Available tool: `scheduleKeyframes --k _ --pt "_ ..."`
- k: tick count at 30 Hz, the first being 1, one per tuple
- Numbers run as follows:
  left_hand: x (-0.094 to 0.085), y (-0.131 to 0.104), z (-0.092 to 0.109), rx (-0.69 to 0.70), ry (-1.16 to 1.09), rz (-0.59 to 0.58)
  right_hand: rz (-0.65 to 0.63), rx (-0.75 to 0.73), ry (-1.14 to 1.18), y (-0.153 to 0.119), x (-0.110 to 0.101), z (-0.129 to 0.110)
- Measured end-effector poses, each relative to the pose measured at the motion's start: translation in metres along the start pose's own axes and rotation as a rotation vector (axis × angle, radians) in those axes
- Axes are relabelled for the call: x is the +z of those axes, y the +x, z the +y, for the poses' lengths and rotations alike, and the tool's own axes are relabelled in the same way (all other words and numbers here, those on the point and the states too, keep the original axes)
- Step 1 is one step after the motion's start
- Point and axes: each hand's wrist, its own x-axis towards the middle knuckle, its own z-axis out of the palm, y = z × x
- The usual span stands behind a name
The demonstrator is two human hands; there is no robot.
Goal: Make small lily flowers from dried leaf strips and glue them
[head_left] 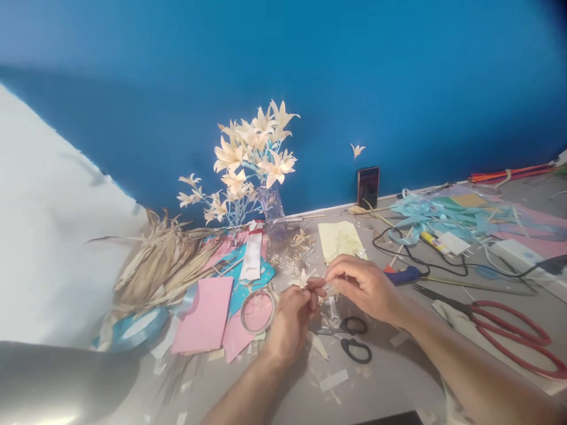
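Note:
In the head view my left hand (290, 321) is closed around a small cream artificial flower (303, 278), whose petals point up above the fingers. My right hand (363, 286) meets the left fingertips in a pinch; what sits between its fingers is too small to make out. Just below the hands lie small black-handled scissors (354, 341). A roll of tape (258, 311) rests beside my left wrist. Behind, a clear vase (273, 215) holds a bunch of cream flowers (254, 144) on light blue stems.
Dried husks (150, 265) are heaped at left near a blue ribbon roll (139, 327) and pink paper (204, 316). Large red-handled scissors (514, 330), a glue gun (403, 275) and blue ribbon strips (447, 212) occupy the right. A phone (368, 187) leans on the wall.

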Motion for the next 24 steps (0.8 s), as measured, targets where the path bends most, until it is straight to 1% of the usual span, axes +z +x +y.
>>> scheduleKeyframes --k 3,5,7,9,12,16,19,21,24 --pt "-0.001 -0.001 0.0 0.112 0.247 0.022 0.086 0.086 -0.067 0.0 -0.006 0.002" --pt "0.001 -0.002 0.002 0.171 0.407 -0.004 0.14 0.131 -0.104 0.0 -0.009 0.002" --pt "0.003 -0.002 0.003 0.195 0.469 -0.038 0.171 0.134 -0.114 0.0 -0.01 0.002" --pt "0.004 -0.001 0.003 0.192 0.421 -0.035 0.191 0.107 -0.113 0.0 -0.009 0.001" --pt "0.005 0.001 0.002 0.166 0.301 0.0 0.209 0.038 -0.121 0.0 -0.009 -0.001" --pt "0.004 0.003 0.001 0.169 0.232 0.031 0.255 -0.095 -0.139 0.001 -0.008 -0.005" --pt "0.002 0.004 0.002 0.155 0.12 0.028 0.286 -0.186 -0.15 0.0 -0.007 -0.009" --pt "0.002 0.005 0.001 0.138 0.055 0.018 0.291 -0.202 -0.17 -0.001 -0.007 -0.011" --pt "0.002 0.005 -0.001 0.119 0.044 0.016 0.303 -0.22 -0.2 -0.004 -0.006 -0.014"
